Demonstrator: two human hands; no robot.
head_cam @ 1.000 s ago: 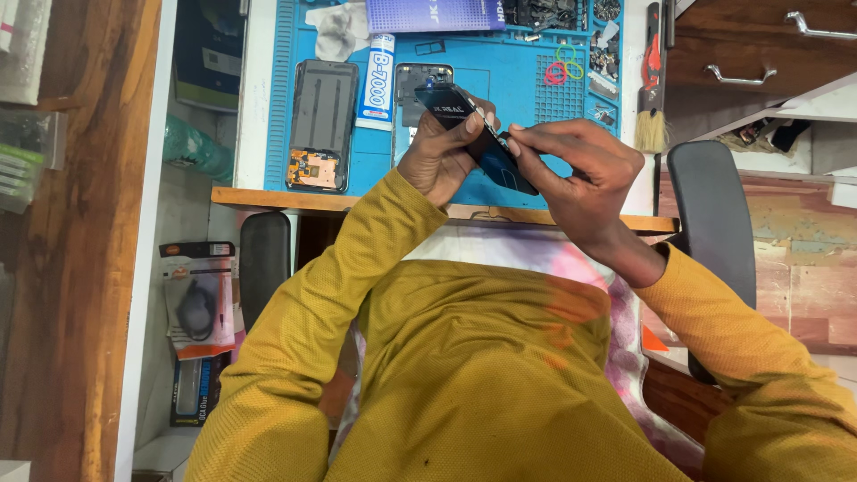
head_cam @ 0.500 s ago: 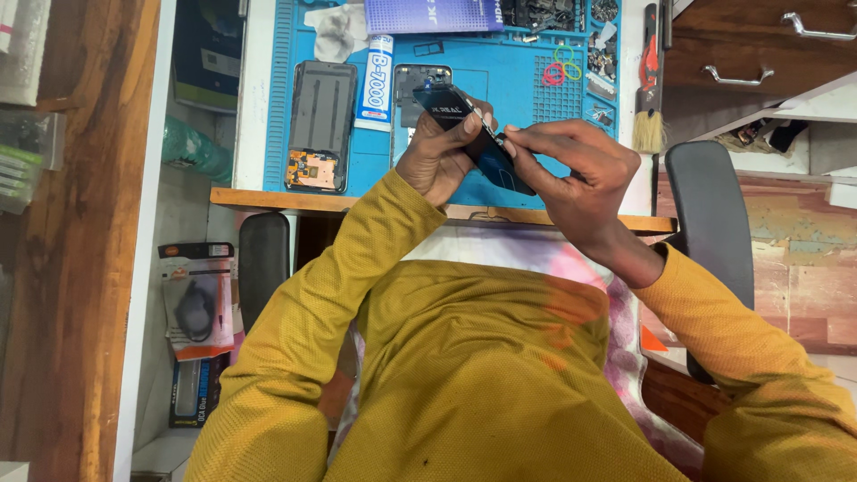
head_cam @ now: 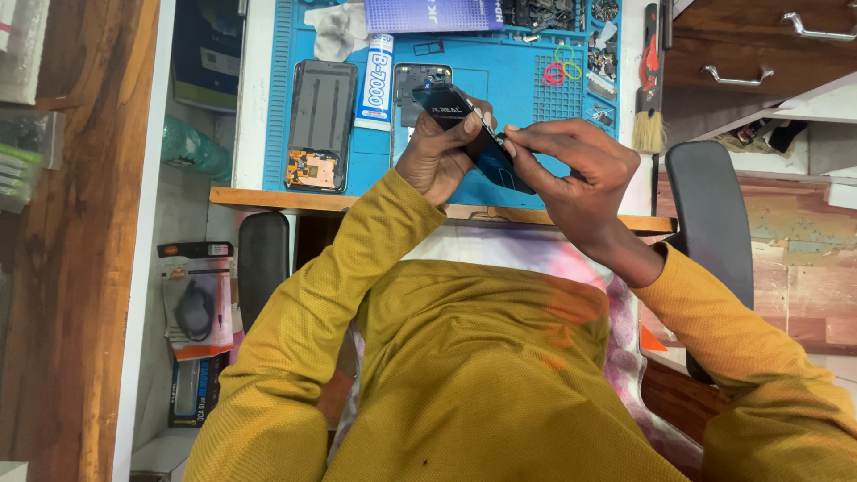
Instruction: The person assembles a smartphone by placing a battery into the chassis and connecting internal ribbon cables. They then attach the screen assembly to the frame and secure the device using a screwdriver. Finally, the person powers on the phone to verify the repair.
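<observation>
Your left hand grips a dark phone from below, fingers wrapped around its body, thumb on its upper edge. Your right hand pinches a small thin tool against the phone's edge, fingertips pressed together. The phone is held tilted above the blue mat, near its front edge. On the mat, left of the phone, lies an opened phone shell; between shell and phone lies a white glue tube. A brush lies right of the mat on the bench.
</observation>
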